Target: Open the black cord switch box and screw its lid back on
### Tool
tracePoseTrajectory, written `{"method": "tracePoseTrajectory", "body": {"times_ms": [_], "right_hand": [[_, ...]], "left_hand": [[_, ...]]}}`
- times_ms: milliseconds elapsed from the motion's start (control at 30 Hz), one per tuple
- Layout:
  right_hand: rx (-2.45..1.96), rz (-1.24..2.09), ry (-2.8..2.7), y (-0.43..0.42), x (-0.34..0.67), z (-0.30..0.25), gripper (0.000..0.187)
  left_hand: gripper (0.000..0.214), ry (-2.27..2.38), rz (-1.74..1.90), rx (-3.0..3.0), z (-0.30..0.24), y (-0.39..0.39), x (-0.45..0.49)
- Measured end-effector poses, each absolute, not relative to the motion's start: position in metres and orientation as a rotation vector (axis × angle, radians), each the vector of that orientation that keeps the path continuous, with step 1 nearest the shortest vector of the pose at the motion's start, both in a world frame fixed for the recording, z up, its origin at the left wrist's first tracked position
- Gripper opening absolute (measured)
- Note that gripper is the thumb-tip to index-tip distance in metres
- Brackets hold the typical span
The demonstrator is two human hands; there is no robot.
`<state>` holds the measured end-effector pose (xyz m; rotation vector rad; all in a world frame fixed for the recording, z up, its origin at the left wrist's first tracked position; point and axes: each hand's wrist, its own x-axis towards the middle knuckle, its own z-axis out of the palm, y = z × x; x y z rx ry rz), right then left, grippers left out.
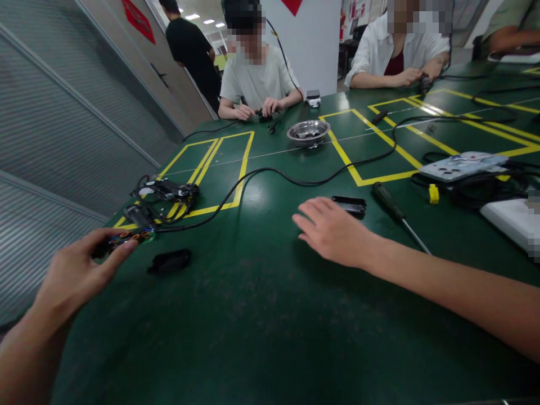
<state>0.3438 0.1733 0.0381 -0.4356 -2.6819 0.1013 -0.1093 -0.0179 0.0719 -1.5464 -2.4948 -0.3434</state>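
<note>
L hand point(80, 270): lower left of frame, mostly closed, thumb & fingers pinching circuit board.
Circuit board point(144, 237): left of frame, in L hand's grip; green end & coloured wires showing, rest hidden by fingers.
Cable point(270, 170): blk, from by the board's end across mid-frame to upper right.
Near shell point(169, 261): blk, on counter point(253, 332), just right of L hand, not touching it.
Cable tangle point(169, 191): blk, left of frame, just beyond board, partly over yellow tape point(242, 183).
R hand point(337, 233): right of centre, palm down, fingers loosely spread, no grip seen; can't tell if touching far shell.
Far shell point(358, 206): blk, on counter, partly hidden by R hand.
Screwdriver point(388, 203): dk handle, right of R hand, shaft slanting to lower right.
Bowl point(300, 140): metal, upper centre, small pcs inside.
Co-workers: two, top of frame, each w/ hands at small dk item.
</note>
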Motion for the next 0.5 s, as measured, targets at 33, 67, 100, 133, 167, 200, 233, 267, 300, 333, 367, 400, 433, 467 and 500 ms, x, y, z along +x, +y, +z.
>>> {"method": "tracePoseTrajectory", "body": {"times_ms": [33,67,100,133,167,200,233,267,300,333,367,400,433,467,500], "right_hand": [[-0.342,0.089,-2.71,0.16,0.329,0.04,0.037],[-0.269,0.08,-2.728,0.148,0.313,0.041,0.036],[-0.216,0.077,-2.739,0.135,0.295,0.04,0.035],[-0.172,0.074,-2.741,0.124,0.275,0.038,0.034],[-0.146,0.07,-2.739,0.113,0.254,0.036,0.035],[-0.136,0.067,-2.735,0.103,0.233,0.033,0.036],[-0.139,0.064,-2.729,0.094,0.212,0.031,0.039],[-0.143,0.064,-2.725,0.086,0.19,0.028,0.041],[-0.14,0.066,-2.718,0.079,0.17,0.026,0.043],[-0.149,0.073,-2.717,0.073,0.151,0.025,0.043],[-0.153,0.088,-2.725,0.07,0.134,0.024,0.043],[-0.143,0.107,-2.744,0.069,0.12,0.023,0.041],[-0.146,0.129,-2.767,0.071,0.109,0.023,0.039],[-0.155,0.151,-2.789,0.075,0.102,0.023,0.036],[-0.174,0.168,-2.805,0.081,0.099,0.023,0.032]], "left_hand": [[0.041,-2.481,-0.355,-1.496,0.073,-0.012,-0.111],[0.042,-2.443,-0.385,-1.475,0.074,-0.005,-0.114],[0.041,-2.386,-0.424,-1.472,0.076,0.003,-0.115],[0.041,-2.321,-0.461,-1.474,0.077,0.012,-0.116],[0.041,-2.257,-0.494,-1.473,0.078,0.02,-0.116],[0.042,-2.2,-0.521,-1.469,0.079,0.028,-0.115],[0.042,-2.156,-0.544,-1.468,0.079,0.034,-0.113],[0.043,-2.122,-0.565,-1.469,0.079,0.039,-0.109],[0.043,-2.098,-0.585,-1.467,0.078,0.043,-0.105],[0.043,-2.086,-0.6,-1.46,0.076,0.045,-0.1],[0.044,-2.081,-0.609,-1.451,0.073,0.045,-0.095],[0.044,-2.082,-0.612,-1.446,0.069,0.045,-0.091],[0.044,-2.088,-0.61,-1.448,0.065,0.043,-0.087],[0.043,-2.096,-0.603,-1.459,0.061,0.041,-0.084],[0.043,-2.104,-0.594,-1.473,0.057,0.039,-0.082]]}}
